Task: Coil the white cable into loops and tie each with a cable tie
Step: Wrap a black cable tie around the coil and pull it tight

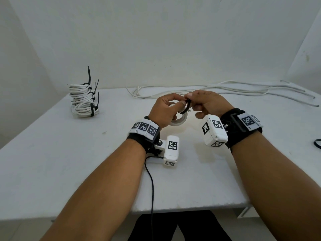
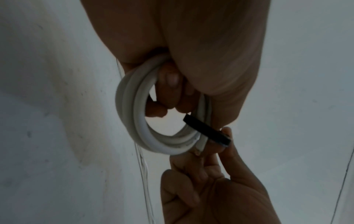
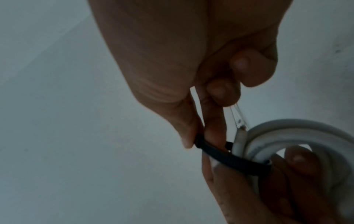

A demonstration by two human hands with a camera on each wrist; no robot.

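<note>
My left hand (image 1: 166,108) grips a small coil of white cable (image 1: 178,121) above the table's middle; its fingers curl through the loops of the coil (image 2: 138,115). A black cable tie (image 1: 188,106) wraps round one side of the coil (image 3: 287,136). My right hand (image 1: 205,103) pinches that tie (image 3: 226,159) between thumb and forefinger, right next to the left thumb. In the left wrist view the tie (image 2: 206,130) crosses the coil's right side. The tie's far end is hidden by my fingers.
A stack of tied white coils (image 1: 83,100) with black tie tails sticking up stands at the back left. Several loose white cables (image 1: 225,89) lie along the table's (image 1: 69,162) far edge. A black loop (image 1: 317,144) lies at the right edge. A dark wire (image 1: 152,188) hangs from my left wrist.
</note>
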